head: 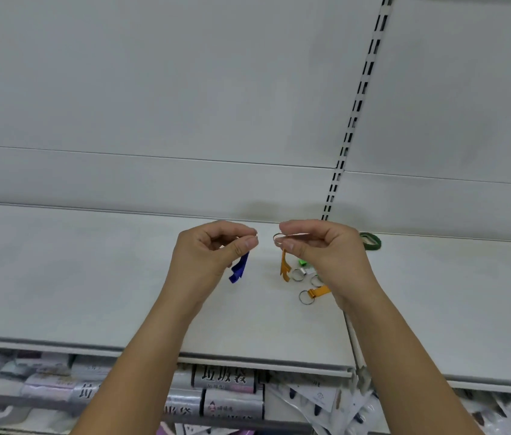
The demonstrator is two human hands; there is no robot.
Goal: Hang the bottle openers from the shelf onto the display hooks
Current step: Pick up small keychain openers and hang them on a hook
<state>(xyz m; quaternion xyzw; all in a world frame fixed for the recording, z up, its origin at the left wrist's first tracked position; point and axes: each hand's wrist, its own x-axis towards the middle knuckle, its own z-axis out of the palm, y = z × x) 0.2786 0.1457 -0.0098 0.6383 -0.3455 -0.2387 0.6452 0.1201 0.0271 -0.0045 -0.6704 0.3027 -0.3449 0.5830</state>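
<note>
- Nearest you, below the front edge of the shelf, rolled packs fill the lower tier. They play no part in this job.
- Your left hand is raised over the shelf. Its thumb and forefinger pinch the ring of a blue opener, which dangles below the fingers and looks clear of the surface.
- Your right hand, just beside the left, pinches the key ring of an orange opener, which hangs the same way.
- By my reading, you have two openers picked up and neither hung yet, so you are between the pick and the hang.
- Just past your right hand, more stock lies flat on the shelf: a second orange opener with its ring, a silver opener and a small green piece. That last one is too hidden for me to name.
- Farther back, close to the rear wall, a dark green opener lies alone.
- Beyond it, the back panel and the slotted strip carry no hooks that show here.
- With no display hooks in view, you cannot tell how many openers already hang. At least three wait on the shelf besides the pair you hold, so much of the work looks to be left.
</note>
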